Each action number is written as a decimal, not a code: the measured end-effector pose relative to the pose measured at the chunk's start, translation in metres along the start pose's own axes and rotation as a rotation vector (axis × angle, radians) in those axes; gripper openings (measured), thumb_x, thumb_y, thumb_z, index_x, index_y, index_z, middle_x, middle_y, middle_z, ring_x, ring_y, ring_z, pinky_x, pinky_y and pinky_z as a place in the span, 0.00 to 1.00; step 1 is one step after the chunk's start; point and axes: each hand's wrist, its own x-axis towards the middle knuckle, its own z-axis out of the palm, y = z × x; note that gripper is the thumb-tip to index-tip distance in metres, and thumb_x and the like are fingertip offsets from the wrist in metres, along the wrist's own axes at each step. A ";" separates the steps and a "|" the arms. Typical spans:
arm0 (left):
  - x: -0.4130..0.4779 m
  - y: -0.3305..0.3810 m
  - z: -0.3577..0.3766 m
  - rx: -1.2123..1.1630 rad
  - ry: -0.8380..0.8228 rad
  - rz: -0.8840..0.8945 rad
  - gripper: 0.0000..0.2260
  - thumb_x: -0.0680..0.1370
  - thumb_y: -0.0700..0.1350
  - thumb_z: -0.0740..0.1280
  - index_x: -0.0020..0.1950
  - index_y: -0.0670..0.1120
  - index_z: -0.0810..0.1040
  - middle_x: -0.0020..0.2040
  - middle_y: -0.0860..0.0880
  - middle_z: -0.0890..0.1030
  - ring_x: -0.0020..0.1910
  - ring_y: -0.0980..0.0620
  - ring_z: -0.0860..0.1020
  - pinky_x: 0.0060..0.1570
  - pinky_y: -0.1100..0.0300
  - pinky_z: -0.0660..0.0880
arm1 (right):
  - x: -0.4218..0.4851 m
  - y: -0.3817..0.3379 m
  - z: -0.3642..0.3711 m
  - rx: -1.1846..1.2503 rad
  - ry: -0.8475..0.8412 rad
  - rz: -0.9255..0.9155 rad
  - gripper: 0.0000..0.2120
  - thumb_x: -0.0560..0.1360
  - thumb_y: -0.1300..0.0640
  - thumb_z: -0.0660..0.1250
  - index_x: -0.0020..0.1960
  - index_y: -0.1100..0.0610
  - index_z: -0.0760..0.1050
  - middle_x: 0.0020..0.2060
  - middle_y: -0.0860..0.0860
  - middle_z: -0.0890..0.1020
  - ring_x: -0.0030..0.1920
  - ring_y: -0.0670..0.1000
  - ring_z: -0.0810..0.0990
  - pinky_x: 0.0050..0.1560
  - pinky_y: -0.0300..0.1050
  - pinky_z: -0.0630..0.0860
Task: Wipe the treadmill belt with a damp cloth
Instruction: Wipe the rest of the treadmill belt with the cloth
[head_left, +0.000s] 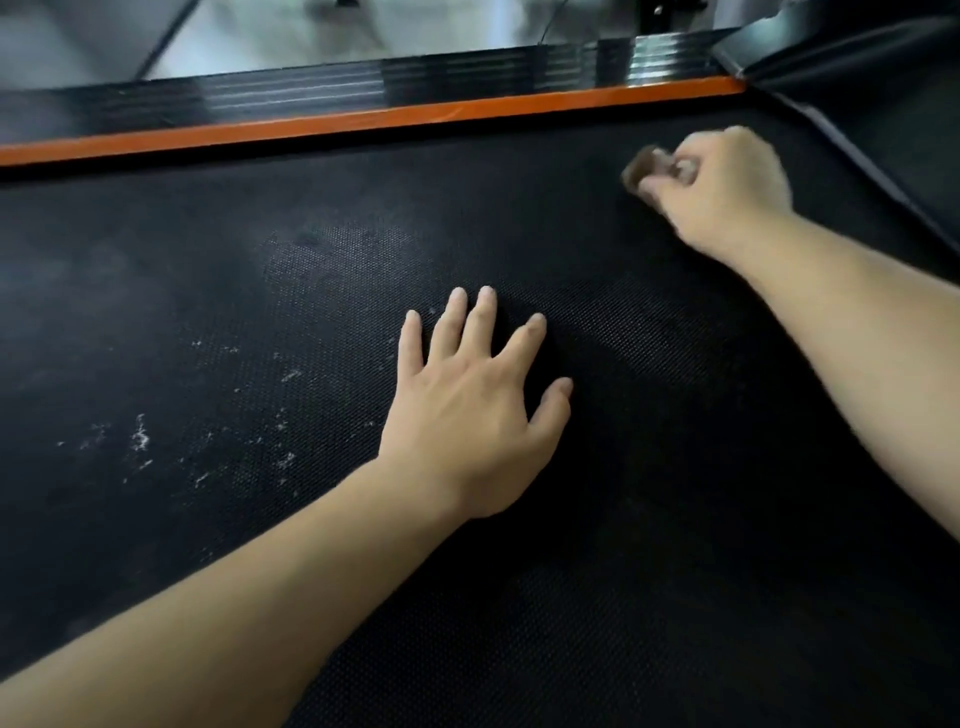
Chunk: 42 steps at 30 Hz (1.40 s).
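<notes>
The black textured treadmill belt (208, 291) fills most of the head view. White lint and dust flecks (139, 439) lie on its left part. My left hand (475, 415) rests flat on the belt near the middle, fingers spread, holding nothing. My right hand (727, 187) is at the far right of the belt, closed on a small bunched brownish cloth (647, 166) that sticks out past my fingers and presses on the belt. The cloth and hand are blurred.
An orange strip (363, 119) and a black ribbed side rail (291, 93) run along the belt's far edge. A dark motor cover (857, 93) rises at the top right. Pale floor (260, 31) lies beyond the rail.
</notes>
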 end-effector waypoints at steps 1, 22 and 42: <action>0.006 0.004 -0.002 -0.029 0.018 -0.030 0.28 0.79 0.67 0.48 0.78 0.59 0.62 0.81 0.45 0.57 0.82 0.44 0.48 0.78 0.39 0.41 | 0.008 0.000 0.000 -0.016 0.034 0.085 0.15 0.74 0.41 0.69 0.50 0.52 0.81 0.49 0.55 0.79 0.52 0.60 0.79 0.48 0.47 0.72; 0.022 0.020 0.010 0.008 0.023 -0.070 0.32 0.79 0.70 0.45 0.82 0.61 0.47 0.84 0.47 0.42 0.81 0.44 0.34 0.76 0.36 0.34 | 0.099 0.002 0.023 -0.045 0.067 0.120 0.20 0.75 0.41 0.67 0.53 0.57 0.80 0.52 0.57 0.82 0.54 0.59 0.80 0.55 0.50 0.77; 0.020 0.022 0.010 0.015 0.031 -0.083 0.33 0.79 0.70 0.44 0.82 0.61 0.49 0.84 0.47 0.44 0.81 0.44 0.35 0.77 0.36 0.35 | 0.089 0.036 0.000 -0.066 0.052 0.166 0.19 0.74 0.42 0.68 0.50 0.58 0.81 0.49 0.59 0.82 0.51 0.61 0.81 0.50 0.49 0.77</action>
